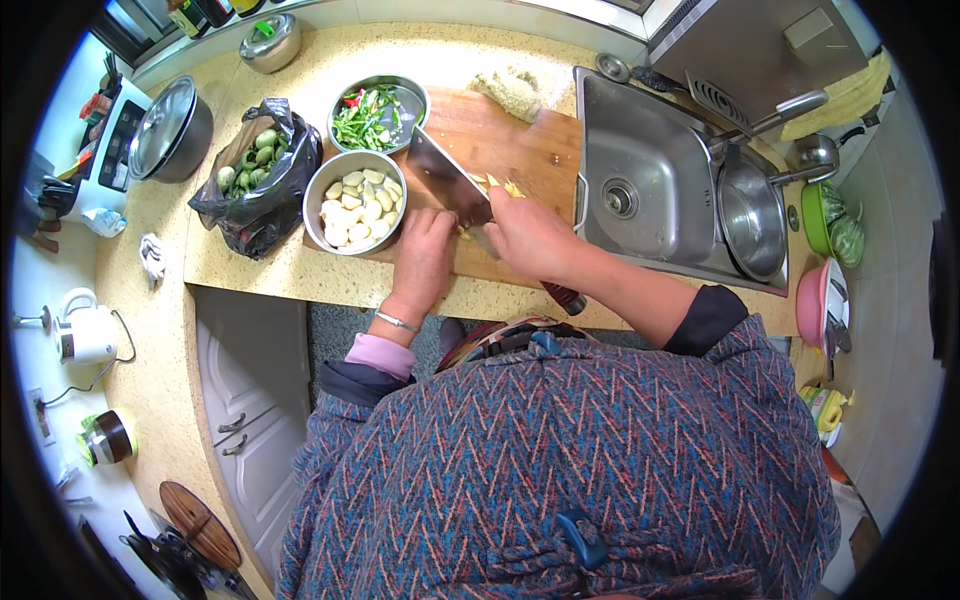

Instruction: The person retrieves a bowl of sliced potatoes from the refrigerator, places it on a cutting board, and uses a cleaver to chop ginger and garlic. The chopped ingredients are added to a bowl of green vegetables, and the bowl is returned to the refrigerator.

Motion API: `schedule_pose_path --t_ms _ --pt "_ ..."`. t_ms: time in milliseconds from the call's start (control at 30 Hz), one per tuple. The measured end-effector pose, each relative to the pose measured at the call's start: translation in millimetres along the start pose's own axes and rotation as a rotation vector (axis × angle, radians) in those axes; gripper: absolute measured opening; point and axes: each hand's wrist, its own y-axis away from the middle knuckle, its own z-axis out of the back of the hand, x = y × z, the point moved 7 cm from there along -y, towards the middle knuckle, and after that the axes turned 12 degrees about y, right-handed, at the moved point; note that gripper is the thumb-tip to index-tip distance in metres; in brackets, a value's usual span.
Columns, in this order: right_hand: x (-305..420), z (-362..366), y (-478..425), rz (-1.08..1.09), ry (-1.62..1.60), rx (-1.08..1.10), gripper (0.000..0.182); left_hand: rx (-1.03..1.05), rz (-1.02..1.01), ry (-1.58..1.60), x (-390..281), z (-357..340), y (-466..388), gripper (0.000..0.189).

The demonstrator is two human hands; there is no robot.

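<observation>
My right hand [529, 232] grips a cleaver [450, 176] with a dark, broad blade. Its dark red handle sticks out below my hand, past the counter's front edge. The blade slants over a wooden cutting board [544, 150]. Left of the blade, my left hand [424, 251] rests on the board with its fingers curled; what lies under them is hidden. Pale yellow cut slivers [512, 189] lie beyond the blade, and small bits sit between my hands. A metal bowl of peeled garlic cloves [364, 206] stands beside my left hand. Behind it, a metal bowl holds chopped green and red peppers [367, 120].
A black plastic bag [259, 225] of small green vegetables stands left of the bowls. A cloth [514, 94] lies on the board's far edge. On the right is a steel sink [637, 142] with a metal pan [752, 217]. A lidded pot [172, 135] stands far left.
</observation>
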Motion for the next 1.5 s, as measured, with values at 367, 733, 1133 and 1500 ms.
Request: schedule_pose_path --t_ms 367,733,1133,1500 --pt "-17.7 -10.3 -3.8 0.025 -0.099 -0.069 0.028 0.000 -0.013 0.007 -3.1 0.0 -2.7 0.018" --pt "-67.2 0.4 18.3 0.023 -1.153 0.072 0.036 -0.304 0.583 1.363 -0.4 -15.6 -23.7 0.058" --pt "-97.7 0.2 1.1 -0.039 -1.278 -0.102 0.023 -0.094 0.744 2.168 -15.8 -48.5 -37.4 0.066" --pt "-180.5 -28.3 71.1 -0.318 -1.009 -0.079 0.032 0.090 0.205 -0.025 -12.8 -31.0 -24.7 0.095"
